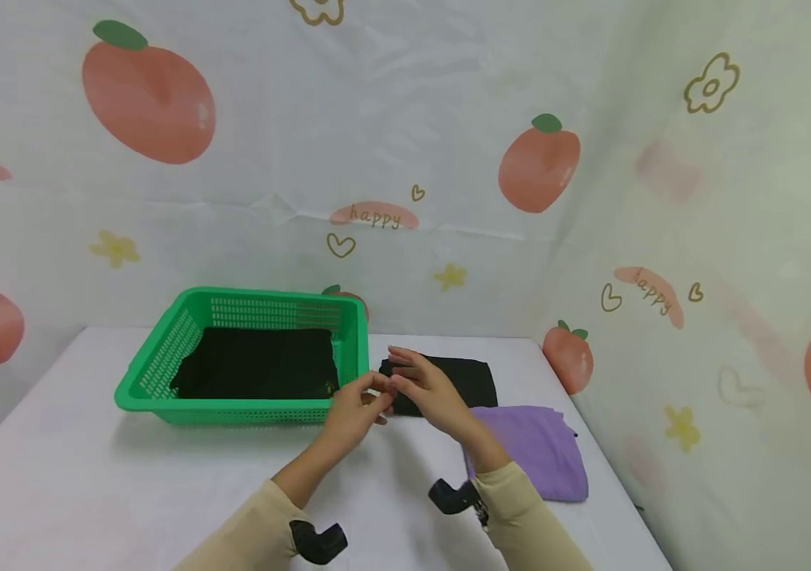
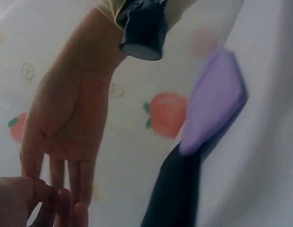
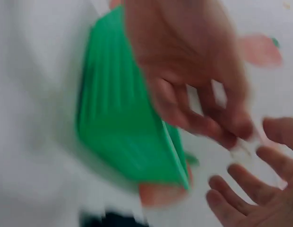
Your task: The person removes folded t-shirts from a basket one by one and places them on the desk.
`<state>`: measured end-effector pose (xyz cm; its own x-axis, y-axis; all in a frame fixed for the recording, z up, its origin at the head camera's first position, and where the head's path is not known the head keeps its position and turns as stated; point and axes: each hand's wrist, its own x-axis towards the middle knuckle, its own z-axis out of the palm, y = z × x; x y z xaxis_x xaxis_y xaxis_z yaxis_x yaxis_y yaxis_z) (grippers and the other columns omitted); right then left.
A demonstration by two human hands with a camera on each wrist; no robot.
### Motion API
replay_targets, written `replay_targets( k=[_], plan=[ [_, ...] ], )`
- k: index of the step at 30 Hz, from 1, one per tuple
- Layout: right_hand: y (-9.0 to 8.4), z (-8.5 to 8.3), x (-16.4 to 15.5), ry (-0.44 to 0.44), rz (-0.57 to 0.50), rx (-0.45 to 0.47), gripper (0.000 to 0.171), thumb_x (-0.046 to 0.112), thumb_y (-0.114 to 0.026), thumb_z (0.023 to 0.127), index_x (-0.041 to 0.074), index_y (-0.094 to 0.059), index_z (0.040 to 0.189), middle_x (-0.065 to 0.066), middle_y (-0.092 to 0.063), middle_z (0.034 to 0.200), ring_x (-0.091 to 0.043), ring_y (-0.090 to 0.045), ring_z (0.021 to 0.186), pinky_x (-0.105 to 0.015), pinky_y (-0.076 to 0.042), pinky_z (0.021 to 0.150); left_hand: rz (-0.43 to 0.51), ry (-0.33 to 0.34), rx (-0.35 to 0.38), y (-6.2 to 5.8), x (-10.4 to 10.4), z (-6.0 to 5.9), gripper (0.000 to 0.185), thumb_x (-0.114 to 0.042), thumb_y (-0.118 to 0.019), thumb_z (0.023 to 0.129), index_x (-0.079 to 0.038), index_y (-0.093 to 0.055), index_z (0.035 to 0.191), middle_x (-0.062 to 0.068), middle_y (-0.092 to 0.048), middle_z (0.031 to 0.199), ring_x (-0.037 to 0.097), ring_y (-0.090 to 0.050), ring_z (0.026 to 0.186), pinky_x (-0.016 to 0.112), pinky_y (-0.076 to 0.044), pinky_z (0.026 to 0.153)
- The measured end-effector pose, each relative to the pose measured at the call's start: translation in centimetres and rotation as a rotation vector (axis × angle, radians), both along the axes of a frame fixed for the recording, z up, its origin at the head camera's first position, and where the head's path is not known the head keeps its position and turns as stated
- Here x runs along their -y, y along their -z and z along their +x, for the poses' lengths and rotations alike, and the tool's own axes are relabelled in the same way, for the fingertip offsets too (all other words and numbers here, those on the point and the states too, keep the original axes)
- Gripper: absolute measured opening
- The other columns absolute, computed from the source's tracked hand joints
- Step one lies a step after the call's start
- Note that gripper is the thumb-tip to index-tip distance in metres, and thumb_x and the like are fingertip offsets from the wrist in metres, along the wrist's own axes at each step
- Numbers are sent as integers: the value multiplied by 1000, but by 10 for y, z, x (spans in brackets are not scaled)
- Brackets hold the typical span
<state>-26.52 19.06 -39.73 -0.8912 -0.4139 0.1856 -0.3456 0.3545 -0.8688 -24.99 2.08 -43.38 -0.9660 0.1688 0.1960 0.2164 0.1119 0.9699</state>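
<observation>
My two hands meet in front of me, just right of a green plastic basket (image 1: 162, 361). The left hand (image 1: 365, 400) has loosely bent fingers that touch the fingertips of the right hand (image 1: 405, 377), and neither holds anything. The right hand's fingers reach out over the near corner of a folded black cloth (image 1: 465, 377) lying on the table. In the left wrist view the right hand (image 2: 61, 137) shows its palm with straight fingers. The right wrist view is blurred and shows the right hand (image 3: 193, 90) above the spread left hand (image 3: 250, 194).
Another black cloth (image 1: 255, 363) lies flat inside the basket. A folded purple towel (image 1: 537, 448) sits on the white table (image 1: 91, 476) to the right of my right forearm. Printed sheets with peach shapes wall in the back and the right side.
</observation>
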Motion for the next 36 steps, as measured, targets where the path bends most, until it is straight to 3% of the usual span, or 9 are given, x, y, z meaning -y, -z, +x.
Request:
replay_targets(
  k=[5,8,12,18,21,26,32,36],
  plan=[
    [0,-17,57,1,-107,106,51,30,-39,108,14,-28,155,-22,-42,149,-36,-49,133,-51,-39,110,-132,-172,-86,-13,46,-17,13,-13,-62,97,-8,-68,108,13,-70,101,24,-68,79,26,-57,63],
    [7,-24,79,26,-156,195,54,38,-32,109,20,-20,158,-21,-36,152,-38,-43,137,-52,-34,113,-220,-254,-136,-9,73,-32,15,-16,-59,100,-9,-67,111,12,-70,104,26,-67,84,27,-54,65],
    [21,-35,101,60,-128,271,61,48,-35,106,30,-12,159,-16,-31,156,-37,-34,143,-57,-29,115,-288,-328,-112,-1,102,-47,22,-19,-57,101,-8,-63,119,14,-67,115,30,-66,97,35,-56,76],
    [26,-49,126,119,-7,284,70,44,-44,104,26,-8,160,-17,-19,162,-37,-24,147,-62,-26,114,-403,-347,-29,-3,147,-61,39,-23,-54,102,-4,-52,136,24,-51,140,43,-54,123,57,-48,95],
    [25,-56,134,125,45,296,71,41,-47,104,25,-8,160,-13,-16,164,-37,-24,148,-61,-27,114,-483,-367,-10,-3,170,-71,49,-26,-57,101,-3,-45,143,29,-42,147,49,-47,127,61,-44,98],
    [30,-67,142,130,88,312,72,36,-52,103,20,-11,160,-13,-19,163,-38,-29,146,-58,-31,113,-656,-340,27,-1,203,-86,67,-30,-63,97,3,-37,148,36,-32,149,55,-36,131,66,-38,101],
    [41,-73,150,185,94,377,71,30,-56,101,16,-18,159,-15,-23,162,-39,-31,144,-57,-33,112,-704,-287,238,6,227,-91,83,-34,-64,95,9,-21,152,40,-19,152,58,-23,136,67,-31,107],
    [45,-77,152,199,49,439,72,26,-58,99,15,-20,159,-16,-23,162,-40,-30,144,-58,-32,112,-689,-228,319,7,232,-92,91,-36,-65,94,8,-13,153,40,-13,154,59,-20,137,67,-29,108]
  ],
)
